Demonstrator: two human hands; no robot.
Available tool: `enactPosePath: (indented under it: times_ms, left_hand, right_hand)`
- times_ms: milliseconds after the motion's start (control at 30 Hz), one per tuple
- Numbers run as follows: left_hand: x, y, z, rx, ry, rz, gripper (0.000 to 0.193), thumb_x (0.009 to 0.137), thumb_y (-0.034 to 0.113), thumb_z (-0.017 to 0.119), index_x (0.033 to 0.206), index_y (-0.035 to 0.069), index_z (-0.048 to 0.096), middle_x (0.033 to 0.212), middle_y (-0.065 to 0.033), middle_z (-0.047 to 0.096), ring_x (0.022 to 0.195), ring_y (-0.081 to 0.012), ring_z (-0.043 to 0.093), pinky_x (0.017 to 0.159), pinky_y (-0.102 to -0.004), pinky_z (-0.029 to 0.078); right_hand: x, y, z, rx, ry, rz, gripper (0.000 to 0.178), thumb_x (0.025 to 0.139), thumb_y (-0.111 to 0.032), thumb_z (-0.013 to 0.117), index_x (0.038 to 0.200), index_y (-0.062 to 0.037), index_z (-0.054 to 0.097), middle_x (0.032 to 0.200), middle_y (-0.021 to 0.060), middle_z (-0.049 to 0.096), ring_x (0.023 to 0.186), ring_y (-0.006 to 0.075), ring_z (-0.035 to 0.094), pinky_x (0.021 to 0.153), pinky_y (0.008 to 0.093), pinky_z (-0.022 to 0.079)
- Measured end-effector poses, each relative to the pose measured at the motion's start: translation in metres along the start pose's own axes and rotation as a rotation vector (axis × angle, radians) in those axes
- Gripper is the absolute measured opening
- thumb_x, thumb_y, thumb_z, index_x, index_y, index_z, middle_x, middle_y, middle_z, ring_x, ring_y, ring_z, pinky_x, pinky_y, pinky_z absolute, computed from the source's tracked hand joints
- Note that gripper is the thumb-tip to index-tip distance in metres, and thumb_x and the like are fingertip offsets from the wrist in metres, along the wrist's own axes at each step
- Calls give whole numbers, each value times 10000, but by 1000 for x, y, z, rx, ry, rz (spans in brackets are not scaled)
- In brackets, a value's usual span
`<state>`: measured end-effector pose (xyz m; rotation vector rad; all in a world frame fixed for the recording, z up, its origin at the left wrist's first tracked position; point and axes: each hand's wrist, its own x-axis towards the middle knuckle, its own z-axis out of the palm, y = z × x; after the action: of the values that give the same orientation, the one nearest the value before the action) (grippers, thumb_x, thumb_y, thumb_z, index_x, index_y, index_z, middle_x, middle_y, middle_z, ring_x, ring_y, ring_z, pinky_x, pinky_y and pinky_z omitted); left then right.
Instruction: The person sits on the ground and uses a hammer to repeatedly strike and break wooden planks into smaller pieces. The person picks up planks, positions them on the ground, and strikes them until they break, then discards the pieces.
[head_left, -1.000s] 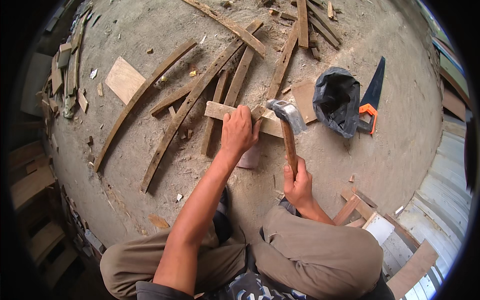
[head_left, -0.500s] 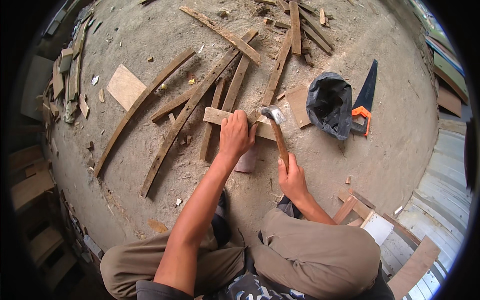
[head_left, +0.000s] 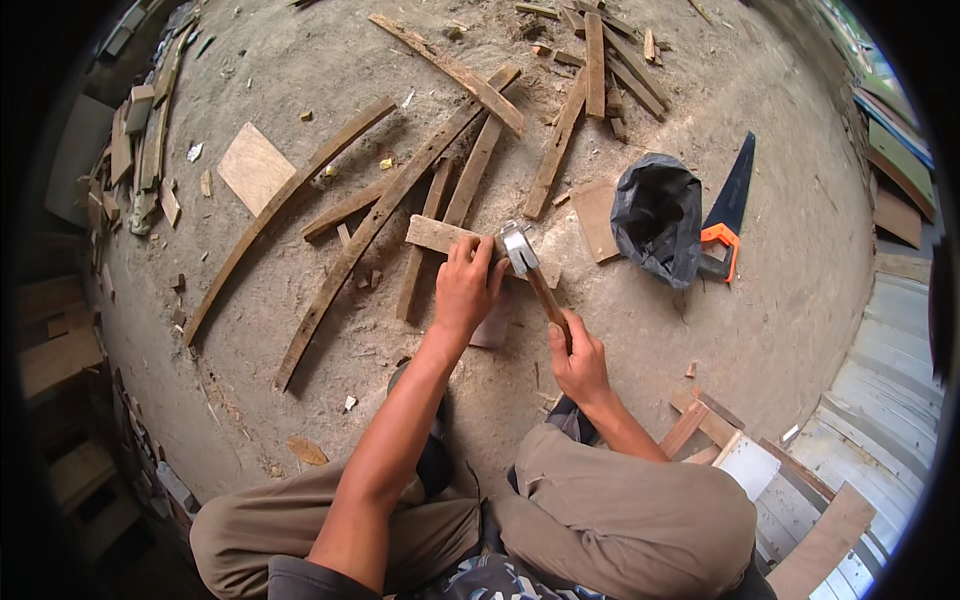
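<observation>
In my right hand (head_left: 580,360) is a claw hammer (head_left: 545,297), gripped by its wooden handle. Its metal head lies over a short wooden board (head_left: 432,234), just right of my left fingers. My left hand (head_left: 468,285) is closed at the near edge of that board, fingertips curled on it. Whether a nail or other small piece is between those fingers is hidden by the hand and hammer head. Under the board, partly covered, is a pale pinkish block (head_left: 491,326). Long wooden strips (head_left: 465,185) run out from behind the board.
A black plastic bag (head_left: 655,222) stands open to the right, beside a handsaw (head_left: 732,200) with an orange and black handle. Long battens (head_left: 345,270) lie at left, a square plywood piece (head_left: 252,165) behind them. More wood offcuts (head_left: 700,425) lie near my right knee.
The hammer head has moved left and slightly down, closer to my left fingers. My left fingers have shifted a little on the board. My right hand keeps its grip.
</observation>
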<state>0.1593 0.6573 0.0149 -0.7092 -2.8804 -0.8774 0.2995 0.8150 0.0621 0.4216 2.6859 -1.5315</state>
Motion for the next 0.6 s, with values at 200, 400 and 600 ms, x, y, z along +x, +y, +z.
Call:
enactPosePath:
  times_ms: [200,400,600]
  left_hand:
    - [5,2,-1,-96,-61,-77,347,764,123,729,1090,53,635,1161,-138,574,1063,-339,583,821,-426,526]
    - [12,1,-5,0,-82,-40,381,796,189,758,1134,61,639,1128,-147,612,978,-346,640,811,-421,539]
    - [7,6,-6,-21,-15,-7,422,782,161,734,1171,40,624,1110,-117,576,1087,-308,571,845,-402,525]
  right_hand:
    - [2,-12,-10,-157,38,-161,395,1003,-322,543,1193,22,583,844,201,684,727,372,699,591,414,554]
    - [9,-2,-19,-231,-41,-76,402,988,-318,575,1210,17,585,888,205,694,706,359,704,555,402,557]
    - [2,-17,-21,-164,-1,-117,418,988,-324,572,1230,16,584,911,212,697,768,371,705,603,421,562]
